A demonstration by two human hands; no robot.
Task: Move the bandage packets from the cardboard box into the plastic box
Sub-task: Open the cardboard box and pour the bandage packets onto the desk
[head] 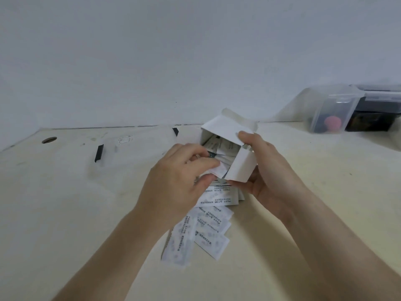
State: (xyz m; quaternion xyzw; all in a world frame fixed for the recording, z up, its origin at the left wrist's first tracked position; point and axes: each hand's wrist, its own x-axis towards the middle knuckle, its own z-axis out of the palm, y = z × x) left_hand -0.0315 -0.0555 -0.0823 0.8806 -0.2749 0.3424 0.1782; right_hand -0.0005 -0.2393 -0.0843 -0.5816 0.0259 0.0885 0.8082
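Right grip (267, 170) is curled round the box (240, 166), mouth tilted toward left grip (180, 177), which pinches packets (219, 146) at the opening. Pile (206, 233) lies on worktop (303, 213) below; plastic box (332, 109) is well apart, far right. Pull a small bunch straight out w/ box steady.

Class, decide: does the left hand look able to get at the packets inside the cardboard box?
Likely yes: the right hand holds the cardboard box with its flap open, and the fingers of the left hand pinch a packet at the mouth.
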